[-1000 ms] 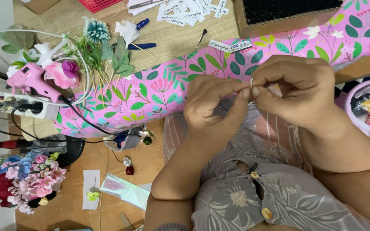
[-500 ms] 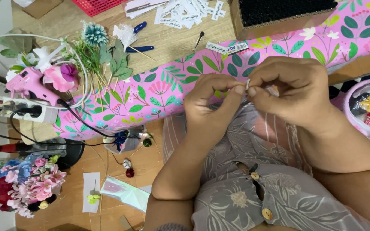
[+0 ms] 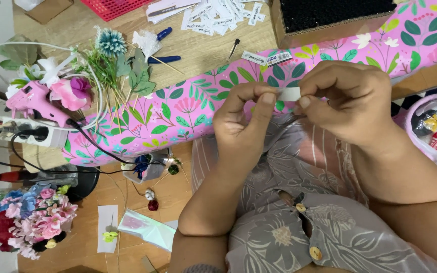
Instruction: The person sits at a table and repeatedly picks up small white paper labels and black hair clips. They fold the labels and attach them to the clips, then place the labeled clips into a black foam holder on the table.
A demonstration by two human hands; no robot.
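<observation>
Pinching a small white label between both hands, at centre frame above the lap. Left hand: thumb and forefinger closed on the label's left end, other fingers curled. Right hand: fingertips closed on its right end. Beyond, at 12 o'clock: pink floral wrap across the table. At 10 o'clock: pink glue gun among artificial flowers. At 1 o'clock: cardboard box.
</observation>
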